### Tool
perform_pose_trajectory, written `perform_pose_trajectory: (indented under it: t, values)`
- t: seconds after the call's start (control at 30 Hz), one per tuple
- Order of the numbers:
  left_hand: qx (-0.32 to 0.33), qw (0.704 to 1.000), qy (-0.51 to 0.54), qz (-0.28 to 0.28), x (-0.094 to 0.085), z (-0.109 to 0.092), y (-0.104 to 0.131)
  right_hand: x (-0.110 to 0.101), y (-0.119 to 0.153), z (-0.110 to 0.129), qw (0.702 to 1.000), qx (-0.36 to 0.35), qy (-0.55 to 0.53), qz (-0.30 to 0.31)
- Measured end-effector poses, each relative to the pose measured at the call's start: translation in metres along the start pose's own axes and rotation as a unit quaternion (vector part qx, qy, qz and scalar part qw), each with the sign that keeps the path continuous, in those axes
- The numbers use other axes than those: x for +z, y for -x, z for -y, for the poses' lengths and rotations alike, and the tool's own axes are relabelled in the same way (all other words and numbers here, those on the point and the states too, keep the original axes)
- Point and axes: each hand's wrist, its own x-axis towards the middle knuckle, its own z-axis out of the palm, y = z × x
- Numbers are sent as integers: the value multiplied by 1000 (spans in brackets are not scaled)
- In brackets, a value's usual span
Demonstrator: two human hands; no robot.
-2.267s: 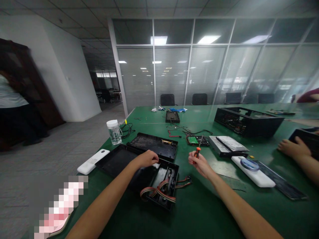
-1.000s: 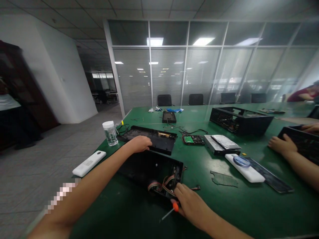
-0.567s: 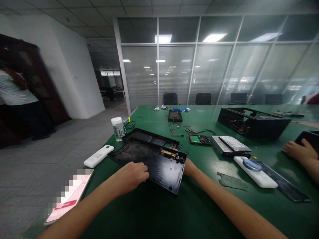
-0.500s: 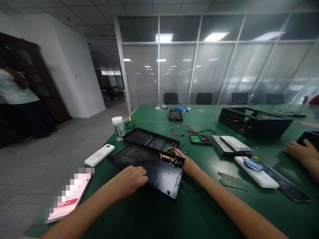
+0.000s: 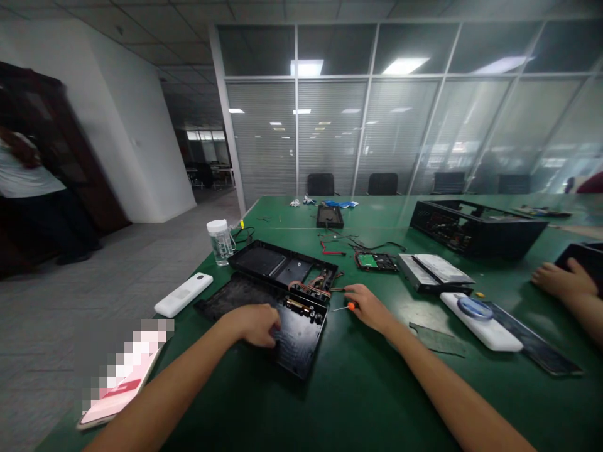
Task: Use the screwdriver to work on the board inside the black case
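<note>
My left hand (image 5: 257, 323) lies over a black metal cover panel (image 5: 301, 345), thumb and forefinger apart; the other fingers are partly hidden. The panel rests tilted against a black shallow case (image 5: 264, 258). Striped ribbon wires (image 5: 308, 287) run between the two at the right end, near a gold-coloured connector strip (image 5: 299, 306) on the panel. To the right of the panel, my right hand (image 5: 370, 306) is closed around a small screwdriver (image 5: 351, 306) with an orange handle; its thin shaft points left towards the panel's edge. A dark cable end lies by the fingertips.
A green circuit board (image 5: 372, 260), a silver drive (image 5: 436, 271) and a large black computer case (image 5: 475, 229) lie to the right. A clear bottle (image 5: 219, 242) and a white device (image 5: 183, 295) stand left. Another person's hand (image 5: 565, 276) is at far right.
My right hand has moved right, away from the case, and the screwdriver now shows in it. The panel has shifted left and the ribbon wires have come into view.
</note>
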Motion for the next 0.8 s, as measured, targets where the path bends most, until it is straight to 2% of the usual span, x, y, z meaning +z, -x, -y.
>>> perform_pose_trajectory:
  t: [0.13, 0.2, 0.37, 0.6, 0.8]
  values:
    - [27, 983, -23, -178, 10, -4, -46, 2, -1, 4, 998, 24, -65, -13]
    - [29, 972, -47, -228, 21, -7, -64, 3, -1, 7, 995, 40, -91, -16]
    - [42, 963, -58, -259, 39, 0, -76, 6, -3, 8, 991, 41, -127, -16]
    - [59, 959, -63, -271, 46, 7, -77, 5, -3, 9, 991, 37, -124, -17]
    - [52, 958, -25, -280, 51, 7, -74, 0, -3, 12, 990, 50, -129, -21]
